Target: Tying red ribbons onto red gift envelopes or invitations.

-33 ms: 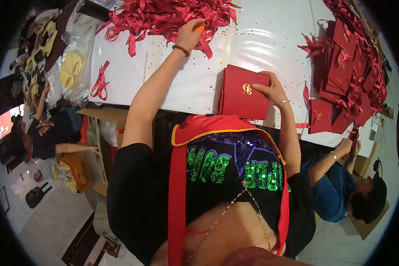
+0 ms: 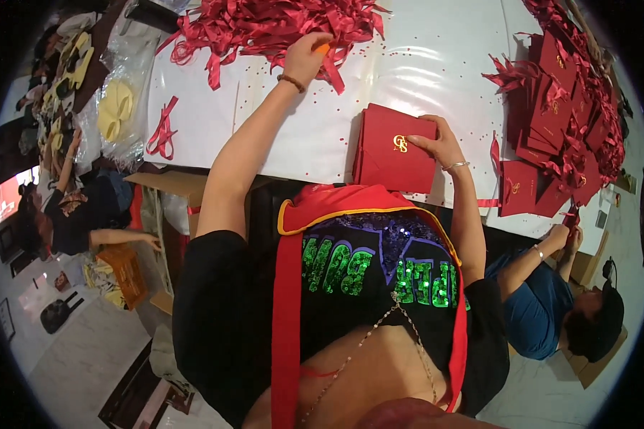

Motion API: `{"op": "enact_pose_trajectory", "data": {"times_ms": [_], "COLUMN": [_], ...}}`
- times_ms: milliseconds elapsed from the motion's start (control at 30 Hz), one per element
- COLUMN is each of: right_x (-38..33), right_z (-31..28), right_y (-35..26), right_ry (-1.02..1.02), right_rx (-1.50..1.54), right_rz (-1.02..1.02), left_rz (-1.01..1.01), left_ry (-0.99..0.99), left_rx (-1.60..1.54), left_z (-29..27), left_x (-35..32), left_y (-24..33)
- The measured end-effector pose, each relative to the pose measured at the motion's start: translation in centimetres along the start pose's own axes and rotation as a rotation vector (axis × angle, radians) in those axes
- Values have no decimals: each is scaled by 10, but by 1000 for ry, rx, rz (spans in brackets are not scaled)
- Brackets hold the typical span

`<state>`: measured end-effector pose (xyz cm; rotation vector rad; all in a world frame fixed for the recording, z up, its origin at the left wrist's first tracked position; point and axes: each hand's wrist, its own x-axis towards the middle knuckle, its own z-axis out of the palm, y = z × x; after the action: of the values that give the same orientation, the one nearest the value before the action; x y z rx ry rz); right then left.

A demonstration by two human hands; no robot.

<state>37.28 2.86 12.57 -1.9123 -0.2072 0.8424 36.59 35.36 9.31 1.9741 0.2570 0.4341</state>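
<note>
Nothing has visibly moved: left fingers (image 2: 322,36) touch an orange item (image 2: 323,49), ribbons (image 2: 265,25) just beyond, grip unclear; right fingers (image 2: 422,143) clasp the cards (image 2: 381,146).

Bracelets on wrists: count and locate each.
3: a brown beaded bracelet on the wearer's left wrist, a silvery metal bangle on the right wrist, and a pale bangle on the co-worker at right. More may be hidden.

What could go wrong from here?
Ribbons could snag: the left hand is at the edge of a tangled red ribbon pile.
The stack of red cards or envelopes might fan out: its edges are uneven, and the right hand touches only its right side.
</note>
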Motion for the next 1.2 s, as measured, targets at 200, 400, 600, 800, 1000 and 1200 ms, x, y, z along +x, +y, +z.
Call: {"op": "enact_pose_trajectory", "data": {"times_ms": [200, 400, 600, 800, 1000, 1200], "right_x": [11, 6, 8, 6, 9, 8], "right_z": [0, 4, 4, 1, 3, 4], "right_y": [8, 12, 15, 5, 6, 19], "right_ry": [-4, 1, 3, -12, -28, 23], "right_rx": [47, 59, 48, 20, 13, 34], "right_rz": [-50, -70, -58, -3, -22, -73], "left_rz": [423, 441, 299, 86, -108, 73], "left_ry": [-275, -238, -409, -404, -181, 252], "left_rx": [672, 604, 598, 332, -172, -378], "left_z": [0, 5, 1, -9, -25, -136], "left_x": [-39, -40, -37, -32, -18, 18], "left_y": [-4, 1, -6, 6, 11, 73]}}
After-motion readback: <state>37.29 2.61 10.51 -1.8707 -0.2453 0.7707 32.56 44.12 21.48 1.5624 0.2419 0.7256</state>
